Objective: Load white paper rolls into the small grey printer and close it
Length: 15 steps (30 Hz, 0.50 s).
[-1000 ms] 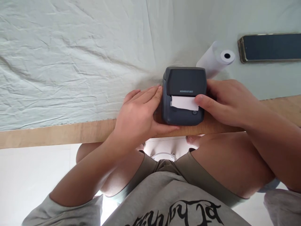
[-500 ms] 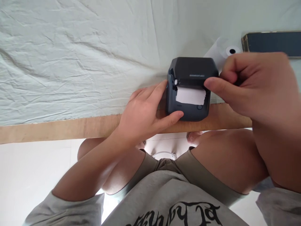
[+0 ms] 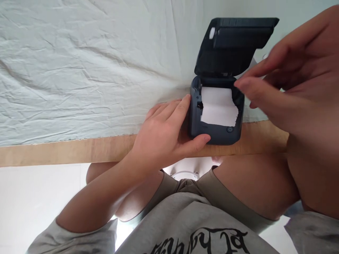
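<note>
A small dark label printer (image 3: 215,135) sits at the table's front edge with its black lid (image 3: 225,54) swung up. White paper (image 3: 218,107) lies in its compartment, the torn end reaching over the front lip. My left hand (image 3: 161,130) grips the printer's left side, fingers along the wall and thumb on the front. At the compartment's right edge is my right hand (image 3: 288,74), thumb and forefinger slightly apart, nothing visible between them. Motion blurs it a little, and its other fingers are partly hidden.
Wrinkled pale cloth (image 3: 92,70) covers the table up to a bare wooden edge strip (image 3: 79,150). Behind the lid and my right hand, a white paper roll (image 3: 254,63) is mostly hidden. My legs are below the edge.
The printer's lid has swung from nearly closed to standing up, exposing the paper inside. My right hand has shifted off the lid to the compartment's right edge. My left hand keeps its hold.
</note>
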Motion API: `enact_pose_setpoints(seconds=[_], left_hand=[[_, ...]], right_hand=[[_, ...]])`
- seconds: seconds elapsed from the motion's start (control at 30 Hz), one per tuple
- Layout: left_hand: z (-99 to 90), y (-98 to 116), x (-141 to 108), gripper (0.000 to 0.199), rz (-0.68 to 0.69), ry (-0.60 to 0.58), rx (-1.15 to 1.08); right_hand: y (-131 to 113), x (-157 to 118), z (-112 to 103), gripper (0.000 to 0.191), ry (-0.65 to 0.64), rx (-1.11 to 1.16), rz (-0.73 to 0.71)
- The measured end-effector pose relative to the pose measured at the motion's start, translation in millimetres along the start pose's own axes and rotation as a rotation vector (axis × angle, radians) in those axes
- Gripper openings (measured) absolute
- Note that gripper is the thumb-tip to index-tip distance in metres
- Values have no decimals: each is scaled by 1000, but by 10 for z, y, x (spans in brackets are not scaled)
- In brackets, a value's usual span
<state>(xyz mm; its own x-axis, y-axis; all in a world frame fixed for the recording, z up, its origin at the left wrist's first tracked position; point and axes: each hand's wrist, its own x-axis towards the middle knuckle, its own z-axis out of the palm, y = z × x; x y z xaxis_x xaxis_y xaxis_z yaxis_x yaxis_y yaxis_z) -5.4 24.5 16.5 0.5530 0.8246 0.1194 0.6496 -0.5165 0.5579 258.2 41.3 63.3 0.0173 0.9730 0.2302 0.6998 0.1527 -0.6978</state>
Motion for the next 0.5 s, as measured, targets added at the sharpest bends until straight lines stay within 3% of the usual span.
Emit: enact_pose_setpoints(seconds=[0.13, 0.23, 0.33, 0.5], left_hand=[[1, 3, 3, 85, -6, 1, -11], [8, 13, 13, 79, -7, 1, -8], [20, 12, 16, 77, -1, 12, 4], [28, 6, 11, 77, 6, 28, -2]], right_hand=[[-3, 91, -5, 14, -204, -235, -124], [45, 251, -7, 20, -334, -442, -192], [57, 450, 44, 30, -479, -644, -121], [2, 532, 75, 30, -538, -615, -158]])
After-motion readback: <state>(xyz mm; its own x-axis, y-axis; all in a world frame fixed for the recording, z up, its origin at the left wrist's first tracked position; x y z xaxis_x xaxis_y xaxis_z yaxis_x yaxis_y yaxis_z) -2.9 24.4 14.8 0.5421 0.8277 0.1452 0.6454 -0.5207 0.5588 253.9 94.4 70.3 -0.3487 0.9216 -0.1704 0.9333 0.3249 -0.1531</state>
